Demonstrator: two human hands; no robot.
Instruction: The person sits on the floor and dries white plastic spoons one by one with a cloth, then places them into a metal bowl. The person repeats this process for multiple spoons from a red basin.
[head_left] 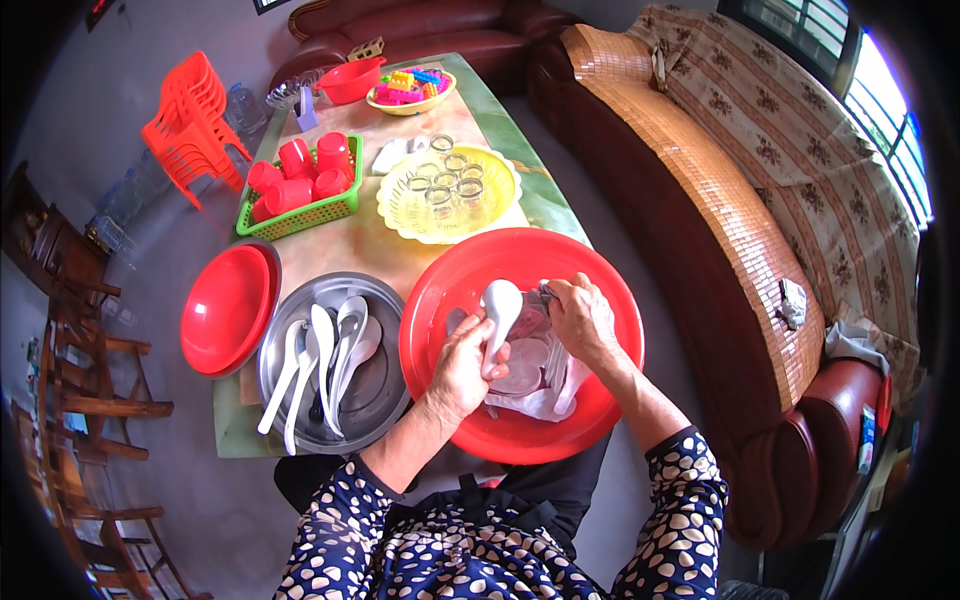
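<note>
Over a large red basin (pixel 620 340), my left hand (pixel 462 372) is closed around a white soup spoon (pixel 502 305), its bowl pointing up and away from me. My right hand (pixel 582 315) is on the basin's right side, its fingers bent together; a small greyish bit shows at the fingertips, too little to name. Below the hands, a white cloth (pixel 545 402) and clear, glass-like pieces (pixel 522 375) lie in the basin. Left of it stands a grey metal basin (pixel 385 395) with several spoons (pixel 322 345) in it, white ones and a metal one.
Two red basins (pixel 215 320) are stacked at the table's left edge. Beyond stand a green basket (pixel 300 218) of red cups and a yellow scalloped tray (pixel 400 215) with glass jars. Toy blocks (pixel 405 88) fill a bowl farther back. A sofa (pixel 660 260) runs along the right.
</note>
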